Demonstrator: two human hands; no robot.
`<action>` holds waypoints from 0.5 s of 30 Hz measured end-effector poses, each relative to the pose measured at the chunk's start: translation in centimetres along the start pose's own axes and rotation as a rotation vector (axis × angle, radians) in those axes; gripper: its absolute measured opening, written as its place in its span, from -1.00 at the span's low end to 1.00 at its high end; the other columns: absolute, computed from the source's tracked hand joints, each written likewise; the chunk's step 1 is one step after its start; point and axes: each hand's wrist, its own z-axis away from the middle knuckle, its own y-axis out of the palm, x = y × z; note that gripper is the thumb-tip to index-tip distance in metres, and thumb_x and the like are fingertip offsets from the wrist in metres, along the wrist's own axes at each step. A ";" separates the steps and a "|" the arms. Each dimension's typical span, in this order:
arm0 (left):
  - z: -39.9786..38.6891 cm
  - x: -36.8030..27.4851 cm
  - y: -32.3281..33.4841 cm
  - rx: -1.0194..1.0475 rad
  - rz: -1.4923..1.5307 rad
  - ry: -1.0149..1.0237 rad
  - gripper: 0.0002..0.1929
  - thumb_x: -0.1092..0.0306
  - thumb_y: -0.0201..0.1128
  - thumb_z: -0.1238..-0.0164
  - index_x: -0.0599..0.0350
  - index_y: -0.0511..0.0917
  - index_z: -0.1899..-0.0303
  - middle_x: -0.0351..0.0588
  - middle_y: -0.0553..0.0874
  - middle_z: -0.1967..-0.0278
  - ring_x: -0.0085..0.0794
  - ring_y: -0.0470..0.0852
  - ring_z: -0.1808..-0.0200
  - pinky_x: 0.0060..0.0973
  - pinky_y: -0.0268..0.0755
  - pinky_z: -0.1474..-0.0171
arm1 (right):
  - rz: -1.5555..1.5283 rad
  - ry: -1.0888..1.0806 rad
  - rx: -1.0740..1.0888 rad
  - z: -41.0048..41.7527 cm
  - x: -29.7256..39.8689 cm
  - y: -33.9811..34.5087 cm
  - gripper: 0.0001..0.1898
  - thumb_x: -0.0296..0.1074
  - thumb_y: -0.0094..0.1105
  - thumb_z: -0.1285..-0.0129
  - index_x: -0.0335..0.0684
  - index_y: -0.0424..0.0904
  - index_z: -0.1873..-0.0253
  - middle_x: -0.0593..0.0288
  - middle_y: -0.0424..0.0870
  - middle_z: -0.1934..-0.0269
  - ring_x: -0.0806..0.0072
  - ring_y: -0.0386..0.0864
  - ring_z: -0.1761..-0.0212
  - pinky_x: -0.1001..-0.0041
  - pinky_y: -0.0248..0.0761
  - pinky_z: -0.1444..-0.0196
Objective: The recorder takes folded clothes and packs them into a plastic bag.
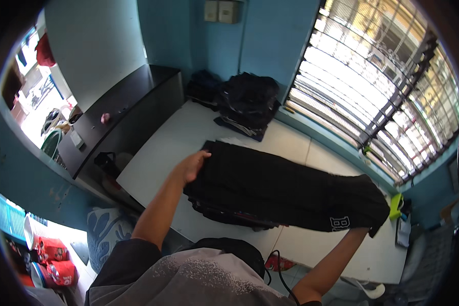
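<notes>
A long folded black garment (pixel 275 183) with a white printed letter near its right end stretches across the white table (pixel 157 141). My left hand (pixel 195 166) grips its left end, thumb on top. At the right end my right hand (pixel 361 231) reaches in under the cloth, and its fingers are hidden by it. Beneath the garment's left half lies a pile of dark folded clothes (pixel 229 218). Whether the right part of the garment touches the table cannot be told.
Stacked dark clothes (pixel 248 99) stand at the table's back corner. A barred window (pixel 367 88) runs along the right side. To the left is a dark-topped counter (pixel 111 111). A bright green object (pixel 396 206) sits at the table's right edge. A black cable (pixel 279 267) hangs near my body.
</notes>
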 end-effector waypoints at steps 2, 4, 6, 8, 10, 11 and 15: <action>0.7 0.2 0.1 0.003 0.090 -0.001 -0.58 0.14 -0.10 -0.35 0.19 0.41 -0.10 -0.04 0.56 0.00 -0.30 0.53 -0.02 -0.33 0.35 -0.14 | -0.026 -0.066 -0.006 -1.7 1.5 1.2 -0.59 -0.25 -0.16 -0.40 -0.27 0.25 -0.26 0.06 0.32 -0.26 0.27 0.26 -0.30 0.36 0.10 -0.35; 0.6 0.2 0.4 0.017 0.182 -0.005 -0.54 0.09 -0.19 -0.41 0.19 0.38 -0.16 -0.04 0.56 -0.03 -0.33 0.52 -0.05 -0.34 0.32 -0.17 | -0.044 -0.128 -0.013 -3.1 3.0 2.0 -0.59 -0.25 -0.16 -0.40 -0.26 0.24 -0.27 0.06 0.32 -0.26 0.26 0.26 -0.31 0.36 0.09 -0.35; 0.2 0.4 0.5 0.043 0.106 0.014 -0.46 -0.05 -0.27 -0.44 0.18 0.35 -0.19 -0.03 0.51 -0.10 -0.30 0.48 -0.10 -0.32 0.28 -0.20 | -0.061 -0.179 -0.016 -3.7 4.5 2.7 -0.59 -0.26 -0.17 -0.40 -0.26 0.23 -0.28 0.05 0.32 -0.26 0.24 0.26 -0.31 0.35 0.09 -0.36; 0.0 0.4 0.6 0.019 0.082 0.011 -0.45 -0.06 -0.27 -0.44 0.18 0.34 -0.20 -0.02 0.49 -0.12 -0.28 0.46 -0.12 -0.31 0.24 -0.23 | -0.071 -0.216 -0.019 -3.8 5.8 3.2 -0.58 -0.26 -0.17 -0.40 -0.25 0.22 -0.29 0.05 0.31 -0.26 0.23 0.25 -0.31 0.35 0.08 -0.36; 0.0 0.3 0.5 0.000 0.050 -0.012 -0.44 -0.07 -0.27 -0.44 0.19 0.33 -0.20 -0.02 0.46 -0.15 -0.26 0.44 -0.15 -0.31 0.20 -0.26 | 0.005 -0.355 0.166 -3.9 15.7 3.2 -0.60 -0.17 -0.17 -0.42 -0.20 0.31 -0.25 -0.06 0.26 -0.28 0.06 0.15 -0.36 0.20 0.10 -0.31; 0.6 -0.2 1.0 -0.051 -0.006 -0.051 -0.42 -0.09 -0.25 -0.43 0.19 0.32 -0.22 0.00 0.44 -0.17 -0.24 0.42 -0.16 -0.31 0.17 -0.28 | 0.012 -0.350 0.167 -3.6 16.7 3.0 -0.60 -0.17 -0.17 -0.42 -0.20 0.31 -0.25 -0.06 0.26 -0.28 0.06 0.15 -0.36 0.20 0.10 -0.31; 2.6 -1.1 3.0 -0.179 -0.140 -0.093 -0.36 -0.14 -0.10 -0.35 0.22 0.30 -0.23 0.07 0.42 -0.18 -0.21 0.41 -0.18 -0.33 0.16 -0.28 | -0.167 -0.099 0.278 -4.7 15.5 1.0 -0.57 -0.11 -0.29 -0.44 -0.23 0.33 -0.23 -0.09 0.31 -0.26 0.13 0.18 -0.36 0.30 0.07 -0.34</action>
